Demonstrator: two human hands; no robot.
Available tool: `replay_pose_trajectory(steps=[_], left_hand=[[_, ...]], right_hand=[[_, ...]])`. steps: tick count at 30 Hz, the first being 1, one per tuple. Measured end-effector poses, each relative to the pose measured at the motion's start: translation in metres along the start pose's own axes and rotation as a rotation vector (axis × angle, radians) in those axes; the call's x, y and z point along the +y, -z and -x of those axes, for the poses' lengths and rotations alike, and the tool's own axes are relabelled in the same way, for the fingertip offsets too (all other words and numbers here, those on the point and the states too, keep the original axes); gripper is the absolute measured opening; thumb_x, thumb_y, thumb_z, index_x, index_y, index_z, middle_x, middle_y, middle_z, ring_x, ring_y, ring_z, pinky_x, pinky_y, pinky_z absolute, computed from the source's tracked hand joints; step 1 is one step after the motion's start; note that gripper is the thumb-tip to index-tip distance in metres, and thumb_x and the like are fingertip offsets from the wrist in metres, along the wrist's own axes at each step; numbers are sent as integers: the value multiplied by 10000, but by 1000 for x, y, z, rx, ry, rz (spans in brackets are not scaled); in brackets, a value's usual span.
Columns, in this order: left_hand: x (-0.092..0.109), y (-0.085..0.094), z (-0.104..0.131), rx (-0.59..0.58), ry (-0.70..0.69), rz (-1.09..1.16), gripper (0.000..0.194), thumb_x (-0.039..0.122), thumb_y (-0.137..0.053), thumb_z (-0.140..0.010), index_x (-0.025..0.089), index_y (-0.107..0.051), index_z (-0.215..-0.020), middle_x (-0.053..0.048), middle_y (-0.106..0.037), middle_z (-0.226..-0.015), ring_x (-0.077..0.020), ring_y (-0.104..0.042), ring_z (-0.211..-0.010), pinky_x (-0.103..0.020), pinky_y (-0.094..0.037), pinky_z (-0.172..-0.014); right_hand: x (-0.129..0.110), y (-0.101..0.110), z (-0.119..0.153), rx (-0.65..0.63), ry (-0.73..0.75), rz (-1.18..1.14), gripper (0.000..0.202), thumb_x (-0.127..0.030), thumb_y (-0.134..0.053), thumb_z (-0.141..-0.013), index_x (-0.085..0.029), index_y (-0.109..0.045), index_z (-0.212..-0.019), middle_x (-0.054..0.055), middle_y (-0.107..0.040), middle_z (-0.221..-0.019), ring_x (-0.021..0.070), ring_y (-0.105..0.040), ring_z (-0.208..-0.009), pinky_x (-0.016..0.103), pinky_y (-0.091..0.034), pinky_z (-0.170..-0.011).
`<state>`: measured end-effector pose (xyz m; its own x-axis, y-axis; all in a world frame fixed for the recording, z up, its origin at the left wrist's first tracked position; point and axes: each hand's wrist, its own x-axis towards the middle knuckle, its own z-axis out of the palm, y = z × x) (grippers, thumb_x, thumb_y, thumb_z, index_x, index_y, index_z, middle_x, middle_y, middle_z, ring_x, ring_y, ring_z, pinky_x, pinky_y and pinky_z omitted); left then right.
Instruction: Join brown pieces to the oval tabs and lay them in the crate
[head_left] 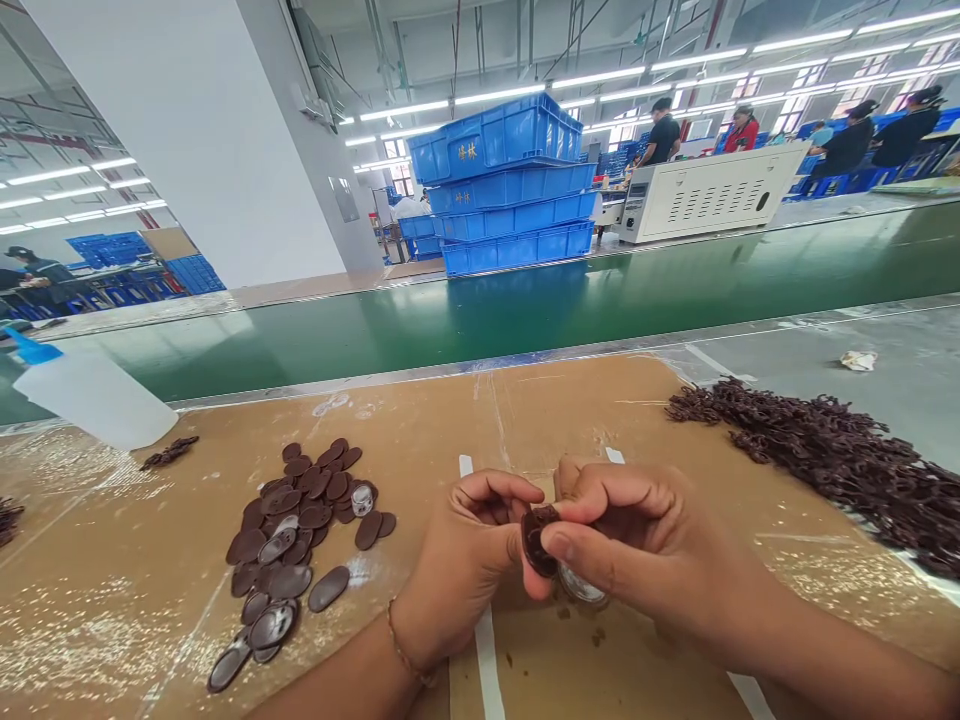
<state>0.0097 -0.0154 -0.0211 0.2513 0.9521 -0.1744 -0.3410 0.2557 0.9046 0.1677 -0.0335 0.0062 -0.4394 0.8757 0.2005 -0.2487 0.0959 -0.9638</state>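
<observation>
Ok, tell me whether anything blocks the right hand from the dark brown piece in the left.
Nothing visible does: the right hand has its fingers on the edge of the dark brown piece, which the left hand holds from the other side.

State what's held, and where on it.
A dark brown piece: the left hand holds its left side; the right hand pinches near its upper right edge.

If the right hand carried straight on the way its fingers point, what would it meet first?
The right hand would first meet the dark brown piece between the hands, then probably the left hand; depth there is hard to judge.
</observation>
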Motion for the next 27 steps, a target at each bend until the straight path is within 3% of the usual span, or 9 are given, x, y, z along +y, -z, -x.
replay_pose_trajectory(steps=[8, 18, 27], left_hand=[[-1, 0, 2, 2, 3, -6, 387, 268, -922, -454, 157, -665, -721, -26, -660, -652, -155, -624, -629, -253, -492, -615], [2, -3, 1, 2, 1, 27, 375, 246, -923, -447, 158, -661, -700, -30, -671, -650, -136, -601, -604, -229, -483, -583], [-1, 0, 1, 6, -24, 23, 333, 226, -910, -492, 157, -665, -707, -18, -671, -661, -109, -575, -593, -208, -472, -573]], right_hand=[[0, 0, -2, -17, 6, -28, 263, -225, -643, -883, -156, -525, -658, 10, -685, -666, 52, -490, -542, 173, -403, -524], [-1, -1, -4, -25, 30, -95, 220, -165, -644, -881, -156, -565, -675, -8, -684, -673, 59, -577, -612, 187, -501, -630], [2, -2, -4, 5, 43, -141, 236, -186, -667, -860, -158, -549, -658, -11, -663, -641, 88, -634, -612, 208, -514, -595]])
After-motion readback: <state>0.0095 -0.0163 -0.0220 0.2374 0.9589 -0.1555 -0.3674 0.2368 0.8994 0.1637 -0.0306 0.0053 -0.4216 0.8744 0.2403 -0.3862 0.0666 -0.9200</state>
